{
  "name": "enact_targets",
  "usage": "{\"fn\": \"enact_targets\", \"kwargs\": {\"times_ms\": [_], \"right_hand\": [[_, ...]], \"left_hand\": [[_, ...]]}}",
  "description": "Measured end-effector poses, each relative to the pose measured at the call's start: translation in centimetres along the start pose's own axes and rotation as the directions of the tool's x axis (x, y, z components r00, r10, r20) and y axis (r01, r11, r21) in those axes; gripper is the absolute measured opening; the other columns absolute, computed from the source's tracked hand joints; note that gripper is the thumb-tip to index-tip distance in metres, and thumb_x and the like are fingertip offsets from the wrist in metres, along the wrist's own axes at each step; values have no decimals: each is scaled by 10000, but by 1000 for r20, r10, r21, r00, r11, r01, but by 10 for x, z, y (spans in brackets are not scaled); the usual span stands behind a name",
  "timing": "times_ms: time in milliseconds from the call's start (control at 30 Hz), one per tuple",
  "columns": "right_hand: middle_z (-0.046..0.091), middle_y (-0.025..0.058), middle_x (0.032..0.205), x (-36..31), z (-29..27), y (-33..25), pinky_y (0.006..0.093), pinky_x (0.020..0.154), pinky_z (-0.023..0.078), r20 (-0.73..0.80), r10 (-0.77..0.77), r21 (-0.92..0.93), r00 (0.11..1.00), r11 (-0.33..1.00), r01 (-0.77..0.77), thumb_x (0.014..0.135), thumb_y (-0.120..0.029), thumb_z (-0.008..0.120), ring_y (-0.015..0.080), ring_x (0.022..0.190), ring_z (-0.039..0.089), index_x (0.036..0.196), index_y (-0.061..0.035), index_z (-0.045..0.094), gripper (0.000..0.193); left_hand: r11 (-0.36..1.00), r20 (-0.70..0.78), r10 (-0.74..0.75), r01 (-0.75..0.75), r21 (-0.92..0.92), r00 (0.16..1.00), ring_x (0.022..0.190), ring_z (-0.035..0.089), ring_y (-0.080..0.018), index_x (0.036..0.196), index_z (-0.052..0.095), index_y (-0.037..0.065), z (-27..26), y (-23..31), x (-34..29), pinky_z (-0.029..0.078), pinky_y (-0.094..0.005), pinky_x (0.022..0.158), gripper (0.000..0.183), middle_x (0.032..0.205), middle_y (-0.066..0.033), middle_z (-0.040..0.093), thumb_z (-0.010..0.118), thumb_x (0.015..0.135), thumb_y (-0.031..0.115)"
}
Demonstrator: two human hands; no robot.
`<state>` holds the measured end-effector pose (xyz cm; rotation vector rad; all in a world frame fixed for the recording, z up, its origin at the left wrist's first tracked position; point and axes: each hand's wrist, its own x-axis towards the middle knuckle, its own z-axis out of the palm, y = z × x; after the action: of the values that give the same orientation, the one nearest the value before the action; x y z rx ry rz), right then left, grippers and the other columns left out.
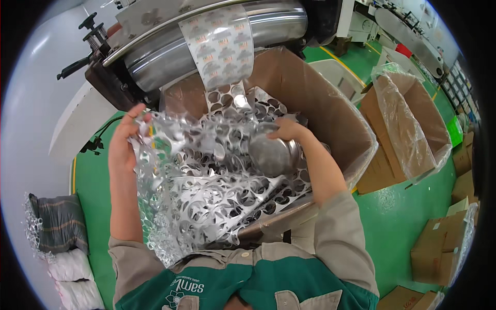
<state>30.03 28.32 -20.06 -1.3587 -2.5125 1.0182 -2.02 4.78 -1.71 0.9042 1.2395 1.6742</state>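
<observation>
Punched foil scrap (199,188) lies heaped in the lined cardbd. box (325,101), edge pinched by L hand (122,142); R hand (289,130) apparently gripping a blurred round metal object (274,157) above it. Printed strip (219,51) hangs from the steel roller (279,25) o'head; a hard tug might tear it, & thin edges nick fingers.

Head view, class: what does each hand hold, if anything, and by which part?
The right hand appears to grip the round metal vessel by its far edge; the left hand holds shiny sheeting by its outer edge.
</observation>
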Motion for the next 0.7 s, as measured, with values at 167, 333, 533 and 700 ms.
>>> {"fn": "enact_targets", "kwargs": {"times_ms": [167, 333, 533, 700], "right_hand": [[609, 151, 1021, -53, -65, -65, 339, 853, 444, 145, -296, -192, 944, 927, 321, 695, -310, 705, 278, 982, 581, 1007, 35, 562, 486], [598, 77, 1104, -63, -91, -76, 347, 897, 452, -297, -503, 947, 812, -44, 319, 859, -323, 597, 211, 1035, 563, 1140, -55, 542, 392], [636, 118, 989, -14, -38, -75, 374, 811, 500, 141, -186, 780, 972, 626, 7, 863, -383, 572, 225, 977, 609, 1094, -34, 570, 419], [627, 224, 953, 11, 8, -7, 415, 757, 495, -128, -82, -462, 988, 887, 13, 731, -242, 639, 316, 917, 619, 1060, 14, 585, 420]], "left_hand": [[980, 1, -6, 6, 201, 1000, 744, 522, -77, 1078, 581, 0, -3, -12, -13, 462, -217, 683, 338, 918, -38, 570, 447, 783, 96], [497, 420, 151, -436, 750, 895, 642, 501, -88, 894, 652, 75, 18, 6, -40, 377, -217, 566, 197, 768, 5, 550, 588, 717, 15], [364, 728, -26, -672, 645, 685, 555, 537, -185, 817, 696, 86, 54, 46, -103, 377, -238, 513, 302, 784, -121, 581, 589, 572, -55], [409, 605, 81, -580, 704, 792, 546, 492, -170, 816, 687, 55, 24, 54, -96, 362, -256, 520, 341, 794, -125, 595, 484, 571, -67]]}}
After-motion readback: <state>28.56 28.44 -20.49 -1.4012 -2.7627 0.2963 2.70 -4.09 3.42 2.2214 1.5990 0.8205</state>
